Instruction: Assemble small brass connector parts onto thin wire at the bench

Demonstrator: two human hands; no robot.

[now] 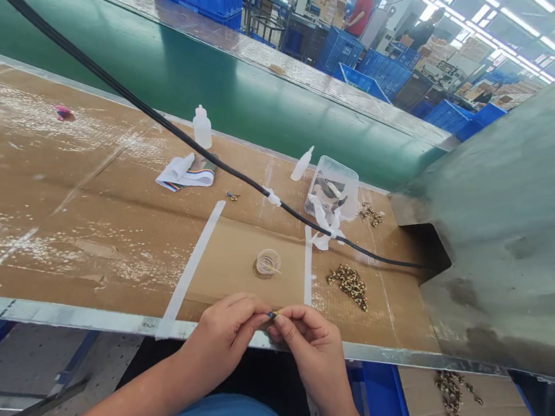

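Near the front edge of the cardboard-covered bench, my left hand [228, 327] and my right hand [311, 339] meet fingertip to fingertip. Pinched between them is a small metal part [272, 315] with a blue bit and a brass-coloured bit; the fingers cover most of it. Just beyond sits a small clear cup [268, 262] with a thin stick in it. To the right of my hands lies a pile of small brass-and-dark metal parts [349, 286]. A few similar parts [232, 196] rest farther back on the bench.
A black cable [157, 118] crosses above the bench. Behind are a white bottle [202, 128], a striped ribbon [186, 173], a small squeeze bottle [302, 164] and a clear plastic box [350, 193]. A green conveyor belt [255, 97] runs beyond; a metal housing [505, 229] borders the right.
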